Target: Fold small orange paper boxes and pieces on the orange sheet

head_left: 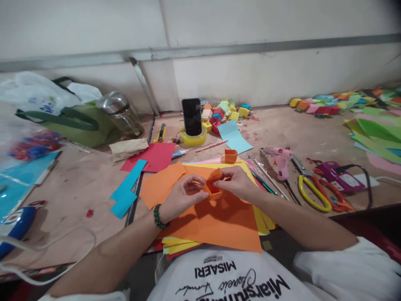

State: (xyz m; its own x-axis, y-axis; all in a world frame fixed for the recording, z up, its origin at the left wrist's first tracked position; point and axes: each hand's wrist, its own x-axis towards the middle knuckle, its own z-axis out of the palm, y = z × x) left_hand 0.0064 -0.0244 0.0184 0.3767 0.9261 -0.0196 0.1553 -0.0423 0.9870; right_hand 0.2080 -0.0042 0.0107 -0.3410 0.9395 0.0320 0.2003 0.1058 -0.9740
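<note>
Between my two hands is a small folded orange paper box (214,191), its top open and one flap standing up. My left hand (184,194), with a green bead bracelet at the wrist, pinches the box's left side. On the other side, the fingers of my right hand (236,182) are closed on the raised flap. Beneath lies a large orange sheet (232,225) on a stack of coloured paper. A second small orange box (231,156) sits just behind the stack.
A phone (191,117) stands in a yellow tape roll (194,138), with small paper cubes (219,115) beside it. A pink glue gun (280,161) and yellow-handled scissors (310,196) lie right; blue paper pieces (128,190) and a flask (120,115) are left.
</note>
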